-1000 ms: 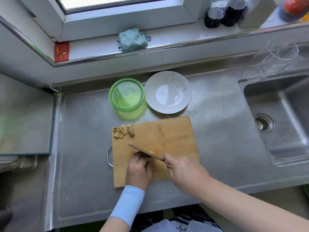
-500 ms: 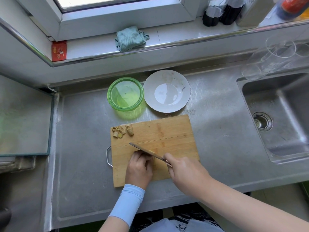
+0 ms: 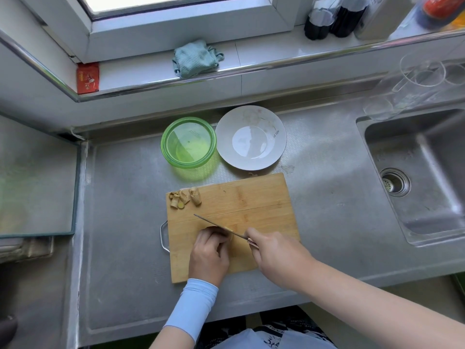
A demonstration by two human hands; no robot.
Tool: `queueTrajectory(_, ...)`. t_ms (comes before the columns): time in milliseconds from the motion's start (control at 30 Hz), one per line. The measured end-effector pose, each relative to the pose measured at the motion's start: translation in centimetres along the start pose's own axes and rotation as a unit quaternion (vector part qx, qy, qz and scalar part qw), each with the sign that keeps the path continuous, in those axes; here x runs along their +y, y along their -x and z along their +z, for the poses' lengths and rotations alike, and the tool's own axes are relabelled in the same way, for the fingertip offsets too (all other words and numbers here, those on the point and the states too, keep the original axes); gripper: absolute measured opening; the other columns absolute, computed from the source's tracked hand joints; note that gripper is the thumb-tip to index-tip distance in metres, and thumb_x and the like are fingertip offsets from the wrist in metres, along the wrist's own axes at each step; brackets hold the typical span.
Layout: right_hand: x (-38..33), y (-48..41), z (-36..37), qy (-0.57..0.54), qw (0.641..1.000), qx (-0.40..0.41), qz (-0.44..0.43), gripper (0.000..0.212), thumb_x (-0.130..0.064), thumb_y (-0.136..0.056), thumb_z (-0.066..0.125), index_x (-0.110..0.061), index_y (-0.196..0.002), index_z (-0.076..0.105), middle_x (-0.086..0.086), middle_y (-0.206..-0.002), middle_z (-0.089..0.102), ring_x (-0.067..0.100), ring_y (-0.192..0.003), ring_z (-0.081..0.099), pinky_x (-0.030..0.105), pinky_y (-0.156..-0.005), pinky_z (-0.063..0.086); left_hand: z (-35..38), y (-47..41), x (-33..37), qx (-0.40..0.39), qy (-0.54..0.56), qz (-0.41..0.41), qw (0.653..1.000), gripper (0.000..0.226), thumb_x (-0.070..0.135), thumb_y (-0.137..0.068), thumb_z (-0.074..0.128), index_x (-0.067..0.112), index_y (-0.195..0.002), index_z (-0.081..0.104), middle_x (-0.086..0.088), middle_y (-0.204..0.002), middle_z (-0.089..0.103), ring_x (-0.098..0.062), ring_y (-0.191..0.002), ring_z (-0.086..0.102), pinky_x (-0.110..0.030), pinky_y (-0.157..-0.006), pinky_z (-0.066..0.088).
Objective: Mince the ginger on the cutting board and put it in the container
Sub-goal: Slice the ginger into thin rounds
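Over the last second almost nothing has shifted. My right hand [image 3: 274,250] still grips the handle of the knife [image 3: 219,226], whose blade slants across the bamboo cutting board [image 3: 251,197] with its tip pointing far-left. My left hand [image 3: 210,253] stays curled over a ginger piece near the board's middle, and only a yellow sliver of it shows by my fingertips. I judge I am in slow slicing, with the mincing barely begun. The other ginger chunks [image 3: 185,197] wait in the far left corner, and the green container [image 3: 188,147] stands empty just beyond that edge, beside the white plate [image 3: 251,142]. The board's right half is bare, which leaves room to spread cuts. Its near edge sits close to the front of the steel counter [image 3: 125,197]. The sink [image 3: 415,172] is well apart on the right.
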State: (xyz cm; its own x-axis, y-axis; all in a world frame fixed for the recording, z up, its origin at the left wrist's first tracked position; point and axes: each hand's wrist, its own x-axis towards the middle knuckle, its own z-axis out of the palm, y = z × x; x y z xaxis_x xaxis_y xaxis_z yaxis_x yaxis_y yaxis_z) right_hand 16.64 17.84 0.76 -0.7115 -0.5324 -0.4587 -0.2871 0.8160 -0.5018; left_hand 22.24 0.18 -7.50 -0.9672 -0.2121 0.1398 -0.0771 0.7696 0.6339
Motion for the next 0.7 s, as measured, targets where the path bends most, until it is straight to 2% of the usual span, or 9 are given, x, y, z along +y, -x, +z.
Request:
queueTrajectory(100, -0.1, -0.4, -0.2, 0.001, 1.0, -0.004, -0.004, 0.012, -0.027, -0.102, 0.039, -0.029, -0.113, 0.044, 0.003, -0.077, 0.054, 0.031, -0.066, 0.046, 0.037, -0.054, 0.035, -0.1, 0.1, 0.0, -0.003, 0.003, 0.005, 1.0, 0.023, -0.012, -0.067, 0.077, 0.007, -0.071, 0.067, -0.003, -0.08, 0.064, -0.018, -0.083, 0.055, -0.018, -0.077, 0.043)
queueTrajectory(267, 0.1, -0.4, 0.1, 0.006, 1.0, -0.007, -0.008, 0.013, -0.026, -0.102, 0.04, -0.028, -0.114, 0.044, 0.007, -0.081, 0.06, 0.031, -0.067, 0.048, 0.037, -0.054, 0.034, 0.1, 0.0, 0.0, 0.002, 0.008, -0.006, 1.0, 0.021, -0.011, -0.069, 0.077, 0.007, -0.071, 0.067, -0.003, -0.081, 0.064, -0.017, -0.083, 0.055, -0.018, -0.076, 0.043)
queueTrajectory(400, -0.3, -2.3, 0.7, 0.018, 0.999, -0.029, -0.001, 0.017, -0.024, -0.099, 0.041, -0.023, -0.116, 0.044, 0.014, -0.088, 0.064, 0.037, -0.072, 0.053, 0.036, -0.055, 0.031, 0.1, 0.2, -0.1, 0.009, 0.01, 0.001, 1.0, 0.011, 0.001, -0.078, 0.066, 0.009, -0.07, 0.064, -0.002, -0.079, 0.06, -0.02, -0.079, 0.055, -0.022, -0.074, 0.045)
queueTrajectory(500, -0.3, -3.0, 1.1, 0.012, 0.999, -0.031, -0.005, 0.02, -0.022, -0.099, 0.042, -0.021, -0.118, 0.044, 0.016, -0.089, 0.065, 0.039, -0.075, 0.057, 0.038, -0.056, 0.034, 0.1, 0.3, -0.1, 0.008, 0.013, -0.003, 1.0, 0.013, 0.011, -0.082, 0.059, 0.009, -0.07, 0.064, -0.001, -0.08, 0.061, -0.02, -0.079, 0.056, -0.023, -0.074, 0.045)
queueTrajectory(600, -0.2, -2.7, 1.3, 0.017, 1.0, -0.02, -0.016, 0.022, -0.022, -0.098, 0.042, -0.023, -0.12, 0.043, 0.015, -0.089, 0.066, 0.04, -0.076, 0.058, 0.038, -0.057, 0.034, 0.1, 0.3, 0.0, 0.009, 0.014, -0.005, 1.0, 0.011, 0.002, -0.078, 0.067, 0.009, -0.07, 0.064, -0.001, -0.08, 0.061, -0.02, -0.078, 0.056, -0.021, -0.074, 0.044)
queueTrajectory(700, 0.0, -1.8, 1.3, 0.002, 1.0, -0.003, -0.028, 0.018, -0.023, -0.1, 0.042, -0.023, -0.118, 0.044, 0.012, -0.088, 0.065, 0.04, -0.073, 0.053, 0.038, -0.056, 0.03, 0.1, 0.3, -0.1, 0.004, 0.014, -0.009, 1.0, 0.021, -0.009, -0.07, 0.077, 0.008, -0.07, 0.066, -0.003, -0.08, 0.062, -0.019, -0.079, 0.056, -0.02, -0.075, 0.044)
